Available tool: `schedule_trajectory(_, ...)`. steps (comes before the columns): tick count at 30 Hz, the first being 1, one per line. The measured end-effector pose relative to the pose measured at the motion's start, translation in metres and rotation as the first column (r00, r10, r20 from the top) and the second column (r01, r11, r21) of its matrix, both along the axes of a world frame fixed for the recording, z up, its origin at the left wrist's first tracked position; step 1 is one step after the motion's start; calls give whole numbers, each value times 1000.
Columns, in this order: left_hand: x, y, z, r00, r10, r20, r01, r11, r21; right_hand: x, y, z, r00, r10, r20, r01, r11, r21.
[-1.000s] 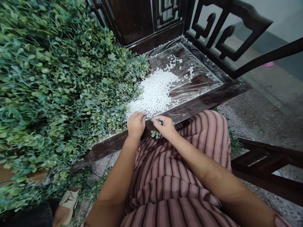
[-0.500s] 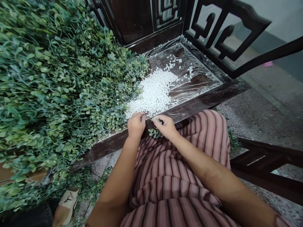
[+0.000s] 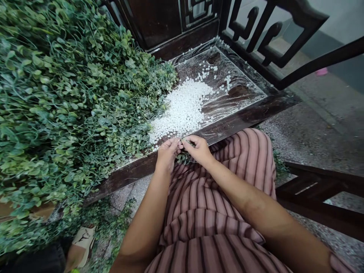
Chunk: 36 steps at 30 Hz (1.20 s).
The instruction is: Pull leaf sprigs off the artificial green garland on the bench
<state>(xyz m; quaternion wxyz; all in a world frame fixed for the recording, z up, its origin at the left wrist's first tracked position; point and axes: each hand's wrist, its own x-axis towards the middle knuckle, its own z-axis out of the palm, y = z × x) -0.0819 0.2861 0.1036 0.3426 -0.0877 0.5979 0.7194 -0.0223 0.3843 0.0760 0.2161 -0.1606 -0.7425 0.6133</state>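
Fingertips of my left hand [image 3: 167,151] and my right hand [image 3: 199,151] meet over the front edge of a dark wooden bench [image 3: 239,119]. Pinched in my right hand is a leafy artificial sprig [image 3: 184,157], its small green leaves hanging below the fingers. My left hand is closed in a pinch at the sprig's end; whatever lies between its fingertips is too small to make out. Just beyond my hands spreads a pile of small white plastic beads [image 3: 186,108]. To the left rises a large heap of artificial greenery [image 3: 85,94].
Dark carved armrest bars [image 3: 273,41] bound the bench on the right, and a panelled backrest [image 3: 153,22] stands behind. More greenery [image 3: 105,223] lies on the speckled floor. At lower left is another person's foot in a sandal [image 3: 82,244]. A dark wooden frame [image 3: 321,189] stands at right.
My left hand has moved right from the edge of the bead pile, and its fingertips now meet those of my right hand. The right hand keeps its pinch on the sprig.
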Motion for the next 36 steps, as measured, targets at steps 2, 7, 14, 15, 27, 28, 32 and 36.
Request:
schedule_trajectory(2,0,0,-1,1000,22,13,-22,1000,-11,0,-1,0,1000,-8,-21,8,1000,9)
schedule_trajectory(7,2,2,-3,997,54,-51,-57,997,-43,1,-2,1,1000,-18,-18,19,998,63)
schedule_trajectory(14,6,2,-6,987,10,-159,-25,996,-91,1,-4,2,998,-63,19,60,989,136)
schedule_trajectory(15,6,2,-7,988,-1,-157,-14,996,-93,1,-4,2,997,-71,18,67,987,145)
schedule_trajectory(27,4,-4,-4,998,61,-15,-62,996,-66,1,-4,0,997,-63,-34,67,983,168)
schedule_trajectory(28,3,-4,-4,998,67,2,-67,996,-63,1,-3,1,997,-59,-43,66,982,177)
schedule_trajectory(32,2,-5,-6,997,77,14,-76,996,-48,2,-4,2,998,-48,-46,56,979,195)
schedule_trajectory(36,3,-4,-6,997,80,7,-80,997,-16,2,-4,2,998,-57,-38,64,976,211)
